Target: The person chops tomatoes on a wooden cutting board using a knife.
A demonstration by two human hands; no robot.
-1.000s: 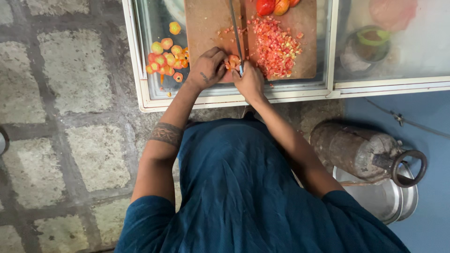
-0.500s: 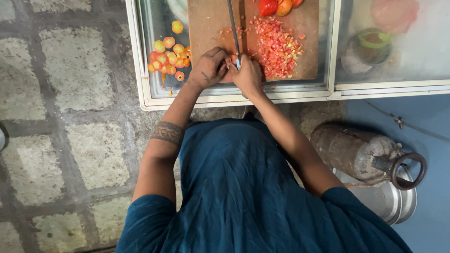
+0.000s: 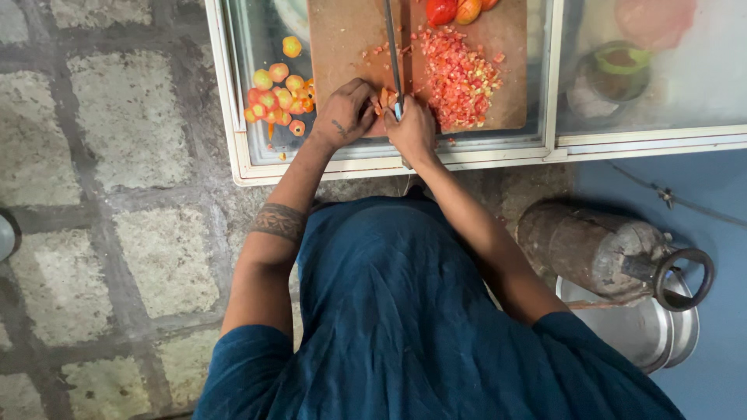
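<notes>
**Asker:** Blue cloth fills the bottom of the view. What is it?

**Describer:** It is the person's dark blue shirt (image 3: 405, 311), seen from above. Both bare forearms reach up from it toward a glass-topped tabletop (image 3: 397, 163) with a white frame. On the floor to the right lie a rusty gas cylinder (image 3: 599, 249) and a steel plate (image 3: 638, 330).

**Asker:** What are the hands doing?

**Describer:** The left hand (image 3: 346, 113) is curled, fingertips down, pinning a small piece of tomato (image 3: 384, 99) at the near edge of a wooden cutting board (image 3: 342, 39). The right hand (image 3: 411, 128) has its grip closed around the handle of a knife (image 3: 391, 47), whose long blade runs away from the body across the board, right beside the left fingertips.

**Asker:** And beyond that?

**Describer:** A heap of chopped tomato (image 3: 459, 78) sits just right of the blade. Whole tomatoes (image 3: 455, 11) rest at the far edge of the board. Cut tomato ends (image 3: 276, 97) lie scattered on the glass to the left.

**Asker:** Any danger?

**Describer:** I judge yes. The piece is small and wet and the fingers are very close to the blade, so a slip could nick them. The board rests on glass and might slide.
</notes>
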